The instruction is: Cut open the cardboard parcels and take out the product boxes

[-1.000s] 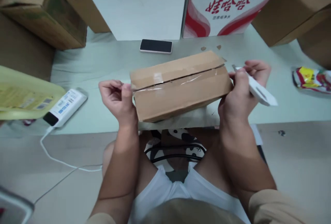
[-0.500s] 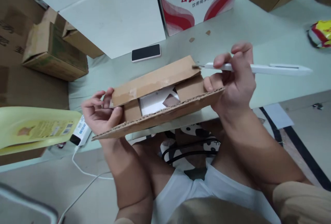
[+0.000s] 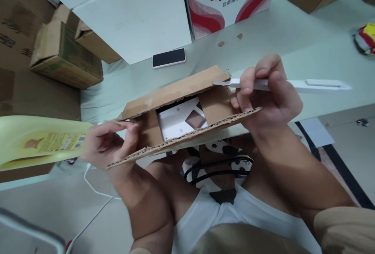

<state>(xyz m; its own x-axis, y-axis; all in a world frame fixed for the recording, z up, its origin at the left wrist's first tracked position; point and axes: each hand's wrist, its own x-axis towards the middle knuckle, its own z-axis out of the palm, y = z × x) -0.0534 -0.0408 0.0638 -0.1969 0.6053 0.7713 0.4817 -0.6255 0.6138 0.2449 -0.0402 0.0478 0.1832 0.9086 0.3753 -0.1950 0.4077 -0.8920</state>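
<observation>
A small cardboard box (image 3: 175, 92) is held up over my lap with its two long flaps parted. Through the gap a white item (image 3: 172, 123) with a brown diamond shape shows inside, between the two short end flaps. At the box's left end my left hand (image 3: 109, 140) is closed, thumb and fingers at the end flap. My right hand (image 3: 269, 93) grips a slim white craft knife (image 3: 313, 85), its metal blade pointing left by the far flap. Some fingers of that hand also touch the box's right end.
Behind the box a phone (image 3: 169, 58) lies on the pale green tabletop (image 3: 295, 47). White cartons (image 3: 131, 15) and brown boxes (image 3: 67, 56) stand at the back and left. A yellow bottle (image 3: 38, 142) is left of my hand, and a colourful packet (image 3: 365, 39) lies far right.
The long flaps have spread wider, showing more of the white item. My left hand has shifted left and down, and the knife's blade has moved left along the far flap.
</observation>
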